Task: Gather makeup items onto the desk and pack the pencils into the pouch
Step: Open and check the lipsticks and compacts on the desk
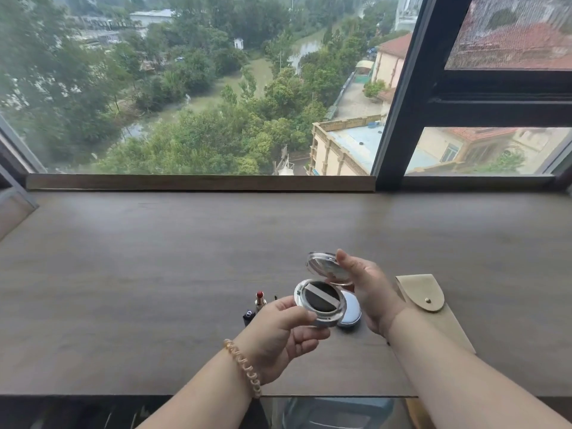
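Above the desk [154,274], open compact [320,297], base in grip of left hand [278,332], lid in right hand [368,289].

The left hand [280,331] is pinching the base of an open round compact [320,300] above the desk [154,258], and the right hand [368,292] is holding its raised lid [328,269]. An uncapped red lipstick [260,300] is resting near the left hand, and a beige pouch [424,294] is lying partly under the right forearm.

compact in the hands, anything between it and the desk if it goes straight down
Yes. The open compact, held by the left hand and right hand, hangs partly over a closed round compact lying on the desk, under its right side. An uncapped lipstick stands just to the left. Bare desk lies farther ahead.
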